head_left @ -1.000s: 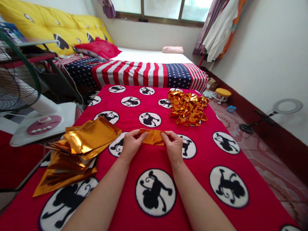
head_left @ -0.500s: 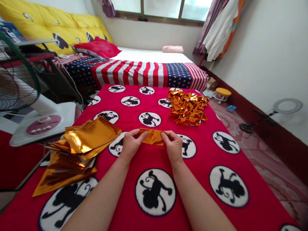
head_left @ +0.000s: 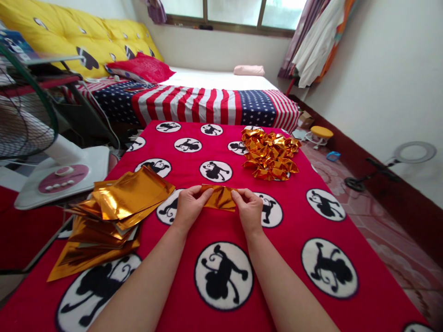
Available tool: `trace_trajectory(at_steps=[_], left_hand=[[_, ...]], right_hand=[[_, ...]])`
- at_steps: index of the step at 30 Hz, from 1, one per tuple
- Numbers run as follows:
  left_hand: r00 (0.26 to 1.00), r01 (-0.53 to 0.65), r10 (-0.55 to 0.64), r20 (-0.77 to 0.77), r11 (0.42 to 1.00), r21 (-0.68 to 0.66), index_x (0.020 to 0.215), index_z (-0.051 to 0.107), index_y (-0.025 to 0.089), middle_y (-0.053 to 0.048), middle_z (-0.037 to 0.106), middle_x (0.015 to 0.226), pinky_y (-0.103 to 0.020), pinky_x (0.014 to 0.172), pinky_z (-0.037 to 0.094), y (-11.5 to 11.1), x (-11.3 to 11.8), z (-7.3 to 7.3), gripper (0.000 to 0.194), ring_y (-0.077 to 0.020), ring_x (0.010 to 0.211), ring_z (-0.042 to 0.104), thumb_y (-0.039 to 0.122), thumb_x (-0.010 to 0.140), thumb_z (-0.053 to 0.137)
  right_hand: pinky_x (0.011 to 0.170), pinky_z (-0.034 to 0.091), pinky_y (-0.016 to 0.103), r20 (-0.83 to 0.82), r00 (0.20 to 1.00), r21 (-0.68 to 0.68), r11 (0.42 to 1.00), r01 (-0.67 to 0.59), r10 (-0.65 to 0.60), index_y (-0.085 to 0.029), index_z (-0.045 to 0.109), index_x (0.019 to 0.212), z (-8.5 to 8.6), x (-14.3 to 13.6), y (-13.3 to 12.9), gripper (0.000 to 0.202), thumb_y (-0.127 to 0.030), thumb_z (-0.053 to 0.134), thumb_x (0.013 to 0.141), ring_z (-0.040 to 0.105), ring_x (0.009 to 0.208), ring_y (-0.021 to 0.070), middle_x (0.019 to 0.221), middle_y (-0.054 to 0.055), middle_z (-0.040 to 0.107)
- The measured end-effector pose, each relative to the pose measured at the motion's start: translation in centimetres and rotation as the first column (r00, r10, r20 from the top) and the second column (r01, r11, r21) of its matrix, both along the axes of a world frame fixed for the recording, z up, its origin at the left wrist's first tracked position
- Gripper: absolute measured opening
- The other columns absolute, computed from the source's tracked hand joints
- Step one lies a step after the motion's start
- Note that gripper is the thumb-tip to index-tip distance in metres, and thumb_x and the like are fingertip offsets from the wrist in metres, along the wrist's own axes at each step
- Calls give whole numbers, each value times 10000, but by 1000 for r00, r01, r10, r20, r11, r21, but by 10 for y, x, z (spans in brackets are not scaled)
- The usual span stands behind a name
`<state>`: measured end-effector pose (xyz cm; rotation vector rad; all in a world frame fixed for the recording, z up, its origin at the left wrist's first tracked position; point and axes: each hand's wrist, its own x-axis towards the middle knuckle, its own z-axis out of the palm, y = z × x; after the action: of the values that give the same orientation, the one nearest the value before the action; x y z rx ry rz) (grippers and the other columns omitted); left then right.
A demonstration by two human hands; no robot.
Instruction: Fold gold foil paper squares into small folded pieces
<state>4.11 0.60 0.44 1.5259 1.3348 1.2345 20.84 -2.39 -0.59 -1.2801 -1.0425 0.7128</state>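
A folded strip of gold foil paper is stretched between my two hands over the middle of the table. My left hand pinches its left end, thumb on top. The right end sits between the thumb and fingers of my right hand. To the left lies a loose stack of flat gold foil sheets, some askew. Toward the far right of the table is a heap of folded gold foil pieces, with pointed, crinkled ends.
A red cloth with black monkey figures in white circles covers the table. An electric fan stands at the left edge. Behind is a bed with a striped, starred cover. A yellow stool and a ring light are on the right.
Both hands stay in nearly the same place. The foil strip between them looks slightly more creased, with darker reflections on its surface.
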Motion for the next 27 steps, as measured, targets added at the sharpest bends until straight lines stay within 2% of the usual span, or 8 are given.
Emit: trace_trajectory(at_steps=[7, 16, 20, 22, 24, 27], left_hand=[[996, -28, 29, -87, 1000, 10, 609, 643, 134, 26, 507, 531, -195, 477, 310, 1, -1, -2, 344, -93, 525, 423, 444, 755, 654], [999, 18, -14, 52, 997, -71, 566, 583, 139, 29, 452, 537, -198, 463, 276, 2, -2, -5, 368, -80, 512, 371, 442, 766, 644], [998, 12, -7, 67, 997, -80, 560, 583, 142, 31, 446, 519, -206, 465, 265, 3, -1, -6, 373, -82, 503, 364, 449, 761, 649], [1000, -15, 15, 11, 998, -61, 572, 611, 142, 26, 470, 513, -214, 476, 273, 3, -1, -5, 378, -94, 507, 393, 466, 765, 637], [990, -56, 55, -129, 998, -9, 570, 633, 144, 19, 497, 506, -223, 499, 283, 2, -1, -3, 389, -105, 511, 427, 471, 781, 613], [907, -105, 130, -400, 991, 84, 570, 653, 167, -2, 557, 508, -241, 538, 299, -2, -1, 2, 391, -127, 521, 486, 462, 814, 575]], right_hand=[[590, 442, 244, 57, 998, -35, 999, 27, -25, -166, 696, 720, 1, 0, 0, 233, -390, 671, 778, 553, 622, 140, 656, 13, 639], [604, 432, 250, 59, 998, -31, 999, 22, -20, -170, 695, 713, 1, -1, 0, 234, -391, 664, 783, 550, 638, 144, 660, 11, 635], [609, 433, 253, 82, 996, -29, 999, 32, -30, -169, 695, 713, 1, -1, -1, 241, -396, 661, 786, 558, 635, 147, 660, 14, 644], [614, 435, 253, 118, 992, -27, 999, 40, -36, -171, 695, 714, 1, -2, -1, 242, -397, 653, 791, 567, 636, 149, 663, 15, 651], [617, 434, 252, 181, 982, -36, 998, 53, -46, -176, 697, 710, 2, -2, -1, 238, -391, 641, 798, 577, 634, 150, 663, 14, 658], [610, 423, 249, 318, 946, -70, 994, 86, -60, -191, 701, 693, 2, -2, -1, 229, -373, 620, 805, 585, 623, 149, 660, 9, 670]])
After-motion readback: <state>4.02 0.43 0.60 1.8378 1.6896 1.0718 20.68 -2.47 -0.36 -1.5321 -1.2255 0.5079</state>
